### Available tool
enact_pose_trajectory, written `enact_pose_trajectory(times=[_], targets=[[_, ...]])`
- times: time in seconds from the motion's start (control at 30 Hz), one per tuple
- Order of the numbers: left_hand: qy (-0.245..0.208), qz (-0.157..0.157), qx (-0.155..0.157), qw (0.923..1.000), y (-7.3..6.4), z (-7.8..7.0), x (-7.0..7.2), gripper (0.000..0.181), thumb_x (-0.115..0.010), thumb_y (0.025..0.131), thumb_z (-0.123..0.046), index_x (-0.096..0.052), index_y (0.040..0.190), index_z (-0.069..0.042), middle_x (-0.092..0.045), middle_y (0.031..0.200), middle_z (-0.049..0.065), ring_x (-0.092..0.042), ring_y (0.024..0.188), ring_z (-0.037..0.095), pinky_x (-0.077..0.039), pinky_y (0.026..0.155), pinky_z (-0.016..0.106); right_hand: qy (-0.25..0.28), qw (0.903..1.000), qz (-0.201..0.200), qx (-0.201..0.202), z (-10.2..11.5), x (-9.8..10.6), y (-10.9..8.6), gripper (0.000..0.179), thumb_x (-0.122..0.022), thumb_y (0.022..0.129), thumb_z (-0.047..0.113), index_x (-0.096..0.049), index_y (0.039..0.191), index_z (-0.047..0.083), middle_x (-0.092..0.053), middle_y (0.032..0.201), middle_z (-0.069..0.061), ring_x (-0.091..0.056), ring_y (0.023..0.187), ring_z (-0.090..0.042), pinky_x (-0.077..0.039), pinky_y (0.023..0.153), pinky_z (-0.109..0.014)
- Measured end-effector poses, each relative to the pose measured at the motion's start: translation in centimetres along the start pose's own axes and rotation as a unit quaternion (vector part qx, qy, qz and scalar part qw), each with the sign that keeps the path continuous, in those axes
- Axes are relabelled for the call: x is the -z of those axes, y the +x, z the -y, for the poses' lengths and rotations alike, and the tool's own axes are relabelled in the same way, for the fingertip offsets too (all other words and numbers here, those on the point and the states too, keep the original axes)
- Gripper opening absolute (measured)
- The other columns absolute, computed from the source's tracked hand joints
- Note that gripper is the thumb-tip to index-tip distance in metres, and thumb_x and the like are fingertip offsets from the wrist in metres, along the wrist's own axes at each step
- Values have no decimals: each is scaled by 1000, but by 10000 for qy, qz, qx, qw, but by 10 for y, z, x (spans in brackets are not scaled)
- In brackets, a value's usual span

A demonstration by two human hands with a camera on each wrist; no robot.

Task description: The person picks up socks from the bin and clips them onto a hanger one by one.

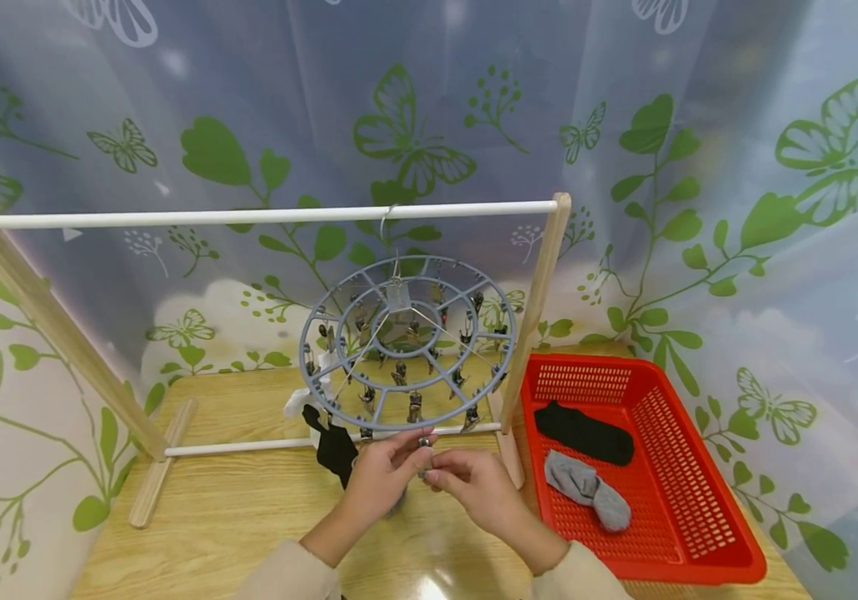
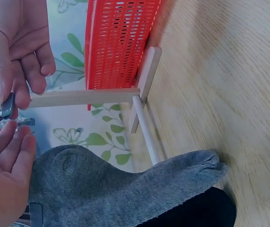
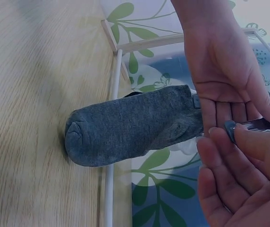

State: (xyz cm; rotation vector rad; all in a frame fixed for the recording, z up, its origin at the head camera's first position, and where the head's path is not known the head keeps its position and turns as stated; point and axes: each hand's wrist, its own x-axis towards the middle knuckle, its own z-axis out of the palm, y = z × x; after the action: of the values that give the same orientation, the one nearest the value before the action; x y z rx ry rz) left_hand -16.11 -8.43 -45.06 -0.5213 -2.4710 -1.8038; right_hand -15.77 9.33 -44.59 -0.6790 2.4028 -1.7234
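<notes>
A round grey clip hanger [image 1: 307, 367] hangs with several metal clips around its rings. At its near rim my left hand [image 1: 381, 477] pinches one metal clip [image 1: 425, 443] by its upper part. The right hand [image 1: 480, 490] pinches the grey-tipped end of the same clip [image 3: 230, 131] between thumb and fingers. A dark grey sock [image 2: 125, 189] hangs from another clip beside the left hand, toe down. Behind it, a black sock [image 1: 336, 450] also hangs from the hanger. Some white cloth [image 1: 297, 403] shows at the left rim, partly hidden.
The hanger hooks over the white bar [image 1: 249, 217] of a wooden-legged rack. To the right stands a red basket [image 1: 721, 508], holding a black sock [image 1: 585, 433] and a light grey sock [image 1: 586, 488]. A patterned curtain [image 1: 474, 100] backs the wooden table [image 1: 204, 533].
</notes>
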Motion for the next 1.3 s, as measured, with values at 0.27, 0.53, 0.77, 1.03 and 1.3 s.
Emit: enact_pose_trajectory(times=[0.27, 0.53, 0.77, 1.03, 1.3], targets=[[-166, 391, 78, 9991, 1, -1, 2, 37, -55, 101, -24, -62, 127, 2, -66, 122, 16, -62, 114, 29, -53, 92, 29, 151, 9999, 34, 0, 0, -2, -1, 18, -66, 92, 6, -70, 103, -8, -72, 92, -17, -70, 76, -25, -58, 70, -28], [-38, 567, 59, 9984, 2, -1, 3, 33, -54, 102, -24, -64, 125, -3, -67, 120, 14, -65, 109, 28, -54, 87, 27, 221, 9997, 59, -62, 0, -2, -2, 17, -65, 92, 4, -70, 102, -9, -72, 92, -18, -70, 76, -26, -59, 71, -33], [18, 371, -85, 9993, 1, 0, 3, 28, -54, 101, -21, -68, 119, -5, -70, 114, 10, -64, 82, 14, -49, 69, 22, -5, 9999, 106, -89, -3, -1, -3, 20, -70, 90, 11, -71, 99, -6, -73, 89, -14, -70, 75, -17, -56, 68, -22], [-320, 54, 83, 9994, 1, 1, 4, 31, -57, 100, -21, -66, 120, 2, -71, 110, 14, -69, 91, 24, -56, 74, 22, -426, 9989, 74, -165, -7, 1, -5, 20, -71, 90, 17, -73, 99, -1, -73, 90, -9, -67, 75, -8, -55, 66, -21], [-349, -72, 191, 9992, 2, -1, 5, 40, -58, 99, -21, -58, 129, 6, -71, 108, 13, -69, 77, 17, -41, 47, 18, -449, 9987, -7, -235, -9, 6, -8, 21, -72, 89, 19, -73, 98, 0, -73, 92, -9, -68, 77, -10, -54, 68, -21]])
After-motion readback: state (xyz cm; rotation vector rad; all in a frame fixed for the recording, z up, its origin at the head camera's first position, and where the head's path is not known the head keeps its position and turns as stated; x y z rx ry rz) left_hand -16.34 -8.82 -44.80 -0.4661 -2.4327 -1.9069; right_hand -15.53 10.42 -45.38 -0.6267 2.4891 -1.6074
